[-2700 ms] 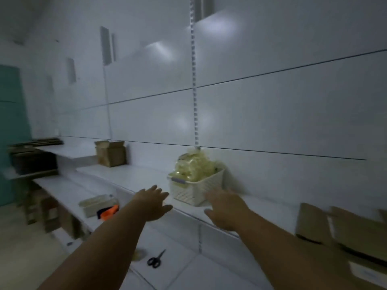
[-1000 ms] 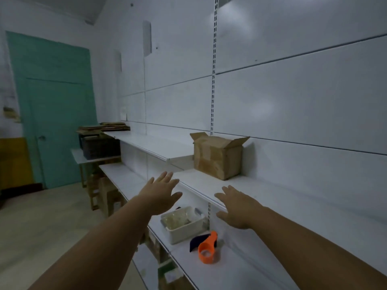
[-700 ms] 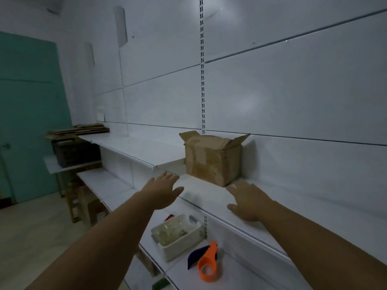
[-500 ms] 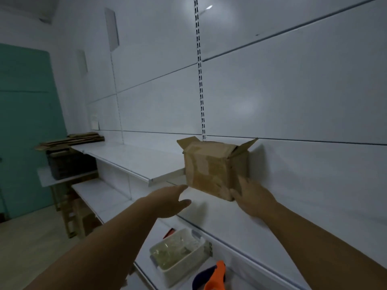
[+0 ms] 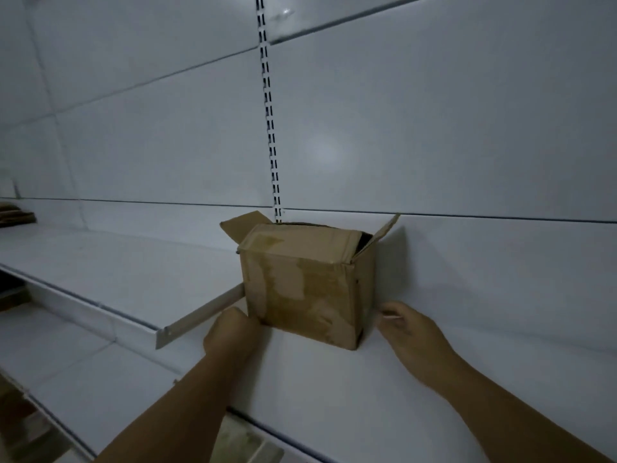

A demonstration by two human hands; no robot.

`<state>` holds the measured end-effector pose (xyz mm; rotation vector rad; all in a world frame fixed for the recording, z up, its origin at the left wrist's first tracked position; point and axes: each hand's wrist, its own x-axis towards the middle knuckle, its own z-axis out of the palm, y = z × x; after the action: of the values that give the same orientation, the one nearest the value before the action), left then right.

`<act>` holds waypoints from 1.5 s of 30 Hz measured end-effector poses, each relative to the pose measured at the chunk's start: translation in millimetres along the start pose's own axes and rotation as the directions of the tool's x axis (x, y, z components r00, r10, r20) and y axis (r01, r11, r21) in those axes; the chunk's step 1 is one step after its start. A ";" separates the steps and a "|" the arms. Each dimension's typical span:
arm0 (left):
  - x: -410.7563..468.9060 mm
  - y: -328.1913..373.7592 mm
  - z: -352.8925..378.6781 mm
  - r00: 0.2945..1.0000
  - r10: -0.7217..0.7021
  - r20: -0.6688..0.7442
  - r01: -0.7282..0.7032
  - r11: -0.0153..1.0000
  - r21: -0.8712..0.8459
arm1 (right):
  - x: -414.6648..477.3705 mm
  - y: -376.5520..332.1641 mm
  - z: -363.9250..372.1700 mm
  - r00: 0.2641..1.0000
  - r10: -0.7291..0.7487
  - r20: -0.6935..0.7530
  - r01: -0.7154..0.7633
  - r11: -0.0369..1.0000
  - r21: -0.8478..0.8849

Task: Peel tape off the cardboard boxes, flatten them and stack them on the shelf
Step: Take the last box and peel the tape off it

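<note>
While both forearms reach over the white shelf [image 5: 334, 396], the left hand [image 5: 233, 332] sits against the lower left corner of the cardboard box [image 5: 300, 289]. Its fingers are hidden behind the back of the hand, so a grip cannot be confirmed. The right hand [image 5: 409, 332] lies just beside the box's lower right side, fingers loosely bent, thumb apart, holding nothing; contact with the cardboard is unclear.

The box stands upright at the back of the shelf, under the slotted rail [image 5: 272, 145]. Both end flaps stand up and one long flap lies over the top. The gap shows only dark, so the contents are not visible. Pale tape patches [image 5: 267, 285] mark the front.

A white bin [image 5: 240, 441] shows at the bottom edge, too blurred to tell its contents.

Half a second ago the left hand hung short of the box; it has now reached the corner. The right hand has shifted from the front corner to the side. The box has not moved.
</note>
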<state>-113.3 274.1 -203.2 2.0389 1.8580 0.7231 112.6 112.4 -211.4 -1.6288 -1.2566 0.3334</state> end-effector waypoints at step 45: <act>6.0 186.5 -31.7 0.684 0.605 0.407 -0.672 0.740 0.030 | -94.7 -63.9 -52.4 0.652 -0.757 -0.037 0.503 0.469 -0.726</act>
<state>26.4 252.5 -77.4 2.7493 0.9929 0.2623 74.1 1.2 -167.1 -1.4961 -1.6936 -0.9911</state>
